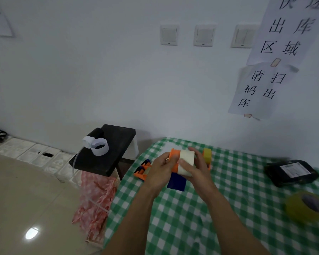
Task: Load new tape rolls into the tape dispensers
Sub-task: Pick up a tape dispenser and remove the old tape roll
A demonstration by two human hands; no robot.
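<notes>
Both hands hold one tape dispenser above the green checked table (219, 208). My left hand (161, 171) grips its orange frame (174, 154) from the left. My right hand (197, 167) curls round the white tape roll (186, 161) sitting in that frame. The dispenser's dark blue handle (176, 183) hangs below the hands. Behind my right hand a second orange dispenser carries a yellowish roll (207, 155). A third orange and blue dispenser (143, 170) lies on the table just left of my left hand. A loose yellow tape roll (305, 207) lies at the table's right edge.
A black wrapped parcel (291, 173) with a label lies at the table's far right. Left of the table stands a black stool (107, 150) bearing a curled white paper strip (98, 144). Below it sits a pink patterned bag (94, 201). The white wall is close behind.
</notes>
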